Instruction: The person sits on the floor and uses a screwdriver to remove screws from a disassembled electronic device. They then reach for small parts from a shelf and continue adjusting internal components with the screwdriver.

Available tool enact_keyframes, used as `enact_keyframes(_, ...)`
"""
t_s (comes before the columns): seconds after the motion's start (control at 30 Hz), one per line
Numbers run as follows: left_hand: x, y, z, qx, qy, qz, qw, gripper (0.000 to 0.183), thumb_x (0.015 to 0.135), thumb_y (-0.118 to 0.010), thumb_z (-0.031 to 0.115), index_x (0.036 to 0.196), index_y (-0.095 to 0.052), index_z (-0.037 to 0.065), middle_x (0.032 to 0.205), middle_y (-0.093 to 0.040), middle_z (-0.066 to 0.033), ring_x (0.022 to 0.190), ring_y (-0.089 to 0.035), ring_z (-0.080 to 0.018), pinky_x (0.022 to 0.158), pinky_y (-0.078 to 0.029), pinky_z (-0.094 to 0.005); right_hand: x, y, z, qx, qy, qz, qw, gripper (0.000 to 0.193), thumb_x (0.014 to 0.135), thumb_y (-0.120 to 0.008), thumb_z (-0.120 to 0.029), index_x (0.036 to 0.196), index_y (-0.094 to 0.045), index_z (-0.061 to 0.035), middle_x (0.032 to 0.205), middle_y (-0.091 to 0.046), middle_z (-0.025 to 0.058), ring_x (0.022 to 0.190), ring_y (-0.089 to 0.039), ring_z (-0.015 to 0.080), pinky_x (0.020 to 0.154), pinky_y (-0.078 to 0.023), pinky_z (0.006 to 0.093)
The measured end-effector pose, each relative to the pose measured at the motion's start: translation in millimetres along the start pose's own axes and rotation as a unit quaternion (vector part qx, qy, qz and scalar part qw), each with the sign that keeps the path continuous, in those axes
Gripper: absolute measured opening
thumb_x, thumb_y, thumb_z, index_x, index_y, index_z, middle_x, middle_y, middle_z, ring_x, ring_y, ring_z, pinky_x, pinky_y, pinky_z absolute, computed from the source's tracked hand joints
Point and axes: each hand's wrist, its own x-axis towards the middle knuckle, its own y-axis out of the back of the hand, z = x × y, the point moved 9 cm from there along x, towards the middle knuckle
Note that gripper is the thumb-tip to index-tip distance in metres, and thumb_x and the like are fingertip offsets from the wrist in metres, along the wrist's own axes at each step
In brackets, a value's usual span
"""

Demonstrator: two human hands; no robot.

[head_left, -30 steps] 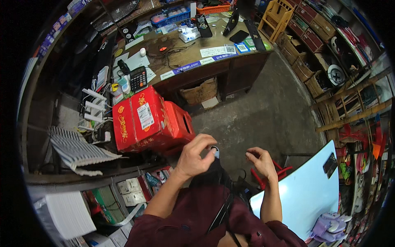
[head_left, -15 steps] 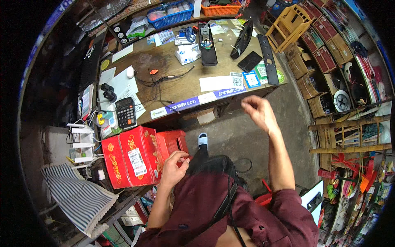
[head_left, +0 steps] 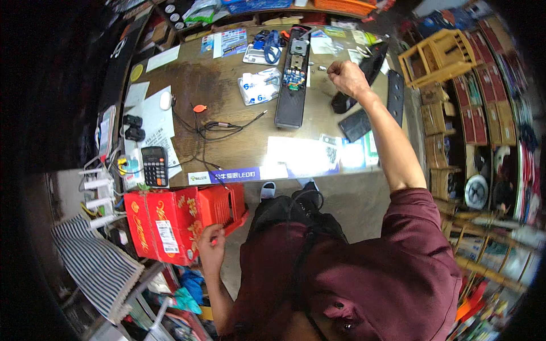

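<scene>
My right hand (head_left: 348,78) is over the far right of the table, fingers curled and drawn together, with nothing seen in them. Close by its fingertips, but apart, lies a small silvery piece (head_left: 322,67). To its left is a long black housing (head_left: 290,108), open, with a blue circuit board (head_left: 294,79) inside. A long black curved part (head_left: 372,63) lies behind my right wrist. My left hand (head_left: 211,250) hangs low beside the red carton (head_left: 154,219), fingers loosely closed. Red shows through the gap between its thumb and fingers, and I see no object held there.
On the wooden table (head_left: 227,150) are a white-and-blue packet (head_left: 259,87), black cables (head_left: 213,132), a calculator (head_left: 154,166), a dark flat rectangular piece (head_left: 355,125) and a black strip (head_left: 395,94). A red plastic stool (head_left: 222,207) stands against the carton. Shelves with boxes line the right side.
My right hand has reached forward from the table's front edge to over its far side. My left hand has shifted slightly left and down. The view has moved closer to the table.
</scene>
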Motion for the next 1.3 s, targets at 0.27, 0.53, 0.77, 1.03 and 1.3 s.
enact_keyframes(0.27,-165.7,-90.2,-96.0,-0.239,0.305,0.131,0.913,0.012,0.101,-0.063,0.007,0.107,-0.071,-0.001,0.105,-0.074,-0.0098,0.086,-0.071,-0.0183,0.078,-0.059,-0.0331,86.1,-72.6,27.5,-0.109,0.078,-0.092,0.987,0.026,0.084,-0.067,-0.014,0.107,-0.081,-0.0162,0.108,-0.076,0.0193,0.103,-0.072,0.0401,0.095,-0.057,0.0478)
enact_keyframes(0.53,-249.5,-159.3,-105.3,-0.291,0.381,0.146,0.865,0.016,0.1,-0.059,0.003,0.109,-0.072,0.0,0.103,-0.075,-0.0093,0.082,-0.072,-0.0177,0.072,-0.06,-0.0297,93.3,-86.7,19.1,-0.158,0.098,-0.116,0.976,0.022,0.084,-0.069,-0.016,0.102,-0.08,-0.0115,0.105,-0.076,0.0208,0.102,-0.072,0.0415,0.092,-0.057,0.0497)
enact_keyframes(0.77,-244.9,-172.8,-95.3,-0.302,0.381,0.173,0.857,0.014,0.1,-0.06,0.003,0.106,-0.073,0.0,0.1,-0.076,-0.0081,0.081,-0.071,-0.0157,0.075,-0.059,-0.0301,91.0,-87.5,31.7,-0.093,0.093,-0.109,0.985,0.02,0.085,-0.07,-0.018,0.1,-0.077,-0.0057,0.098,-0.076,0.0216,0.096,-0.073,0.0409,0.087,-0.057,0.0484)
enact_keyframes(1.03,-269.9,-196.3,-96.6,-0.322,0.405,0.176,0.837,0.012,0.099,-0.064,0.005,0.106,-0.072,0.003,0.098,-0.075,-0.0059,0.08,-0.071,-0.0147,0.074,-0.059,-0.0289,43.5,8.6,57.2,0.407,-0.028,-0.027,0.913,0.016,0.094,-0.076,-0.009,0.108,-0.075,-0.0008,0.093,-0.075,0.0041,0.08,-0.066,0.0106,0.071,-0.053,0.0256)
enact_keyframes(1.3,-291.8,-220.6,-118.9,-0.351,0.41,0.188,0.821,0.011,0.1,-0.065,0.006,0.107,-0.072,0.003,0.096,-0.074,-0.0049,0.08,-0.071,-0.0148,0.073,-0.059,-0.0285,-56.1,6.8,-94.7,0.549,0.128,-0.132,0.815,0.027,0.092,-0.071,0.011,0.117,-0.066,0.0039,0.103,-0.075,0.0107,0.098,-0.076,0.0213,0.089,-0.061,0.0312)
